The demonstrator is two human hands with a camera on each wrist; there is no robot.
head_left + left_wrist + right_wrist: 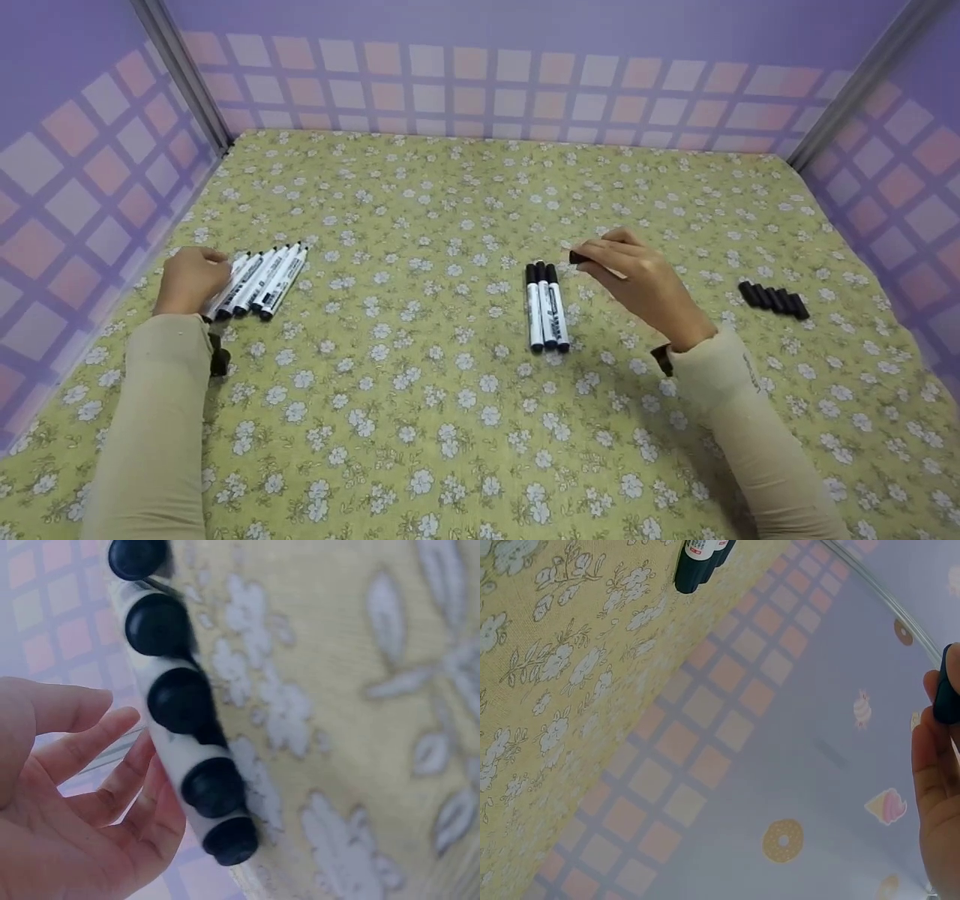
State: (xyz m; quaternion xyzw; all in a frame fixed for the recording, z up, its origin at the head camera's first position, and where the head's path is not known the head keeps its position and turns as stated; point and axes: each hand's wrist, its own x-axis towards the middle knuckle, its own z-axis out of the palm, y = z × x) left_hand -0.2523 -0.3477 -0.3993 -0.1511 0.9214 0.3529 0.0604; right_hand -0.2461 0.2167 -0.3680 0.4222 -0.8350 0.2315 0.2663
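Observation:
At the left of the head view, my left hand point(191, 279) is beside a slanted row of several white markers point(279, 283) without caps. In the left wrist view its fingers are loosely bent and spread, fingertips right at the outermost markers, with nothing gripped; the markers' black ends point(180, 700) face that camera. My right hand point(637, 279) is raised right of the middle and pinches a black marker cap point(577, 257) between thumb and fingers. Just left of it lie three capped markers point(547, 307) side by side, black caps pointing away.
Several loose black caps point(774, 300) lie in a row at the right, beyond my right wrist. A yellow flowered cloth point(420, 420) covers the table. Purple checkered walls point(525, 82) stand along the back and both sides, with grey posts point(184, 71) at the corners.

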